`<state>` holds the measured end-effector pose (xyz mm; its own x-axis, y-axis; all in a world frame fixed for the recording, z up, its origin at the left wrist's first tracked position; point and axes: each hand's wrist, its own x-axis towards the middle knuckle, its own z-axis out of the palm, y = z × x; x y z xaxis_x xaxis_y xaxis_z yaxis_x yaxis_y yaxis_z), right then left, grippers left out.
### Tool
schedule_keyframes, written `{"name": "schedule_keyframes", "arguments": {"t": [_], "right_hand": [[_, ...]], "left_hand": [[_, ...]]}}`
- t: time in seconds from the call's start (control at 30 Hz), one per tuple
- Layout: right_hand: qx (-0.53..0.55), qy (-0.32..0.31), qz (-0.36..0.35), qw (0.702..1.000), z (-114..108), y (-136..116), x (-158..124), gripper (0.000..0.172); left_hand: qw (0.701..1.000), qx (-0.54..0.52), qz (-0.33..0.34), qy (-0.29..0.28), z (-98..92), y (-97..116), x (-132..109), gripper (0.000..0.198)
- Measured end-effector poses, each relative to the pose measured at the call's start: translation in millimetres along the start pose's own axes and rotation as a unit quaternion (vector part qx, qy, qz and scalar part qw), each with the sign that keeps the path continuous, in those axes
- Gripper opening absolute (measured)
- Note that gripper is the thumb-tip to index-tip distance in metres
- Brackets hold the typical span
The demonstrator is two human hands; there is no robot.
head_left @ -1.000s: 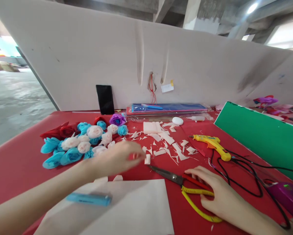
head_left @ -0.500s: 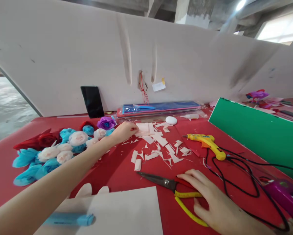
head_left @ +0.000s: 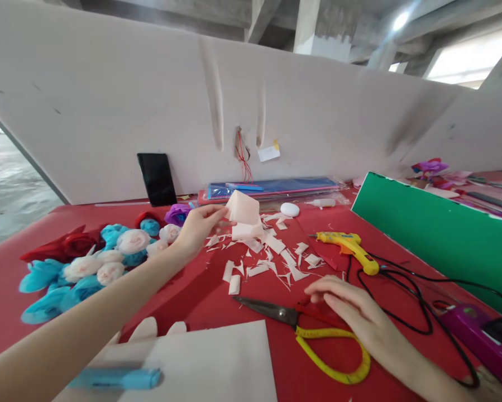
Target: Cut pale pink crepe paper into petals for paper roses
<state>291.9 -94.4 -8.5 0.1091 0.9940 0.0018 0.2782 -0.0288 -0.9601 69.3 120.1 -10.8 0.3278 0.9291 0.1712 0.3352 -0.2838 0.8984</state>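
Observation:
A pale pink piece of paper [head_left: 244, 207] is pinched in the fingers of my left hand [head_left: 196, 228], raised above the other cut pieces. Beneath it lie another pale square [head_left: 247, 230] and many small paper scraps [head_left: 271, 257]. My right hand [head_left: 351, 304] hovers over the handles of the scissors [head_left: 271, 309], fingers loosely bent and apart, with nothing in them. The scissors lie on the red table with one red handle and one yellow-wrapped handle, blades toward the left.
Paper flowers [head_left: 133, 241] in blue, white, red and purple fill the left side. A yellow glue gun [head_left: 347, 245] with black cable, a green board [head_left: 426, 234] and a purple device [head_left: 477, 335] are at right. A blue marker [head_left: 120, 378] rests on white card [head_left: 217, 363] in front.
My left hand has lifted a pink piece of paper off the pile. My right hand has come off the scissors' handles and risen slightly; the scissors stay on the table.

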Motion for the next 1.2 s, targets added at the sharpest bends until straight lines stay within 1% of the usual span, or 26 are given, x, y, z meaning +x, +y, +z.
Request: {"name": "schedule_keyframes", "arguments": {"t": [0.03, 0.1, 0.17, 0.2, 0.27, 0.33, 0.37, 0.4, 0.43, 0.47, 0.5, 0.53, 0.57, 0.6, 0.63, 0.67, 0.73, 0.77, 0.83, 0.9, 1.03, 1.07, 1.13, 1.2], "right_hand": [[0.050, 0.001, 0.025, 0.998, 2, -2, 4, 0.019], [0.117, -0.020, 0.053, 0.992, 9, -7, 12, 0.033], [0.187, -0.052, 0.076, 0.978, 18, -12, 20, 0.042], [0.217, -0.066, 0.082, 0.971, 23, -15, 24, 0.045], [0.258, -0.075, 0.082, 0.960, 34, -21, 29, 0.042], [0.274, -0.062, 0.076, 0.957, 43, -27, 32, 0.037], [0.276, -0.050, 0.076, 0.957, 47, -29, 33, 0.034], [0.273, -0.038, 0.078, 0.958, 51, -32, 34, 0.032], [0.268, -0.026, 0.081, 0.960, 54, -33, 35, 0.030], [0.261, -0.018, 0.084, 0.962, 56, -35, 36, 0.029], [0.253, -0.015, 0.085, 0.964, 58, -37, 36, 0.027], [0.244, -0.018, 0.084, 0.966, 60, -39, 36, 0.026], [0.235, -0.026, 0.082, 0.968, 62, -40, 36, 0.025], [0.226, -0.039, 0.079, 0.970, 64, -42, 35, 0.024], [0.217, -0.054, 0.076, 0.972, 66, -44, 35, 0.023], [0.209, -0.068, 0.072, 0.973, 67, -46, 35, 0.022], [0.194, -0.093, 0.063, 0.975, 69, -50, 34, 0.022], [0.189, -0.102, 0.057, 0.975, 70, -51, 34, 0.023], [0.179, -0.115, 0.043, 0.976, 69, -53, 35, 0.021], [0.170, -0.125, 0.027, 0.977, 67, -55, 35, 0.019], [0.165, -0.133, 0.004, 0.977, 64, -57, 33, 0.018], [0.168, -0.129, 0.000, 0.977, 63, -57, 32, 0.018], [0.176, -0.119, -0.007, 0.977, 63, -58, 32, 0.017], [0.186, -0.120, -0.018, 0.975, 62, -57, 33, 0.018]], "left_hand": [[1.000, 0.006, 0.025, 0.001, 0.8, 3, -8, 0.026], [0.995, 0.031, 0.095, 0.004, 1.9, 11, -29, 0.023], [0.981, 0.063, 0.185, -0.009, 1.8, 17, -51, 0.016], [0.969, 0.076, 0.232, -0.024, 1.1, 20, -62, 0.015], [0.941, 0.092, 0.321, -0.054, -1.0, 24, -82, 0.017], [0.908, 0.114, 0.396, -0.073, -3.9, 27, -97, 0.021], [0.885, 0.142, 0.437, -0.074, -5.5, 29, -103, 0.023], [0.861, 0.177, 0.472, -0.064, -7.2, 31, -107, 0.024], [0.846, 0.207, 0.489, -0.044, -8.9, 33, -110, 0.022], [0.846, 0.225, 0.483, -0.018, -10.5, 35, -111, 0.021], [0.865, 0.224, 0.449, 0.005, -12.2, 37, -111, 0.020], [0.901, 0.196, 0.387, 0.016, -13.9, 39, -111, 0.022], [0.939, 0.149, 0.309, 0.006, -15.4, 40, -109, 0.025], [0.968, 0.095, 0.232, -0.023, -16.6, 42, -108, 0.027], [0.983, 0.045, 0.167, -0.059, -17.5, 43, -106, 0.028], [0.988, 0.005, 0.118, -0.097, -18.1, 43, -105, 0.028], [0.984, -0.058, 0.059, -0.160, -18.1, 45, -104, 0.026], [0.980, -0.085, 0.041, -0.177, -17.8, 45, -105, 0.024], [0.972, -0.133, 0.009, -0.192, -17.3, 47, -107, 0.021], [0.971, -0.156, -0.006, -0.178, -17.5, 49, -111, 0.018], [0.979, -0.153, 0.003, -0.133, -19.2, 54, -116, 0.016], [0.980, -0.153, 0.009, -0.130, -19.4, 56, -117, 0.017], [0.977, -0.161, 0.019, -0.137, -19.7, 58, -118, 0.017], [0.972, -0.178, 0.011, -0.153, -20.0, 58, -120, 0.017]]}}
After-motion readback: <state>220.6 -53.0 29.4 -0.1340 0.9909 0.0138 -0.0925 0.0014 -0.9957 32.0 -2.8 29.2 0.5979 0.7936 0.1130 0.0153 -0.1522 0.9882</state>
